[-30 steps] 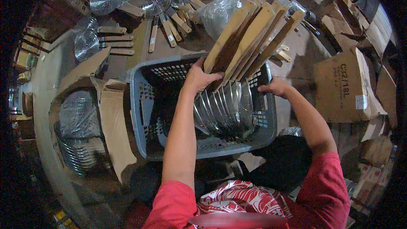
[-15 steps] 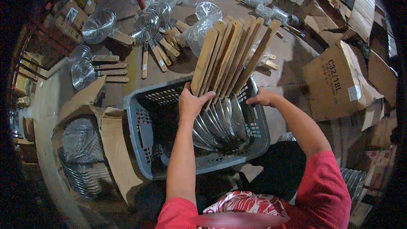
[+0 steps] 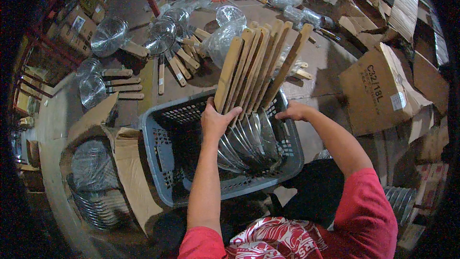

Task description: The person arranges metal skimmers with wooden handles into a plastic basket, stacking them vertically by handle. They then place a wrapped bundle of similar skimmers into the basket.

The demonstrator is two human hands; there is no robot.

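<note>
Several strainers with round, shiny metal heads stand in a grey plastic basket, their flat wooden handles pointing up and fanned out. The metal heads overlap in the right half of the basket. My left hand is closed around the lower ends of the leftmost handles, thumb in front and the other fingers mostly hidden behind. On the basket's right rim my right hand is closed, its fingers bent over the edge and partly out of sight.
More wooden-handled strainers lie on the floor beyond the basket, some near clear plastic wrap. An open carton with wrapped round metal pieces stands at the left. A large cardboard box and torn cardboard lie at the right.
The strainers and both hands keep nearly the same places; the handles lean very slightly further left. The whole view has shifted a little.
</note>
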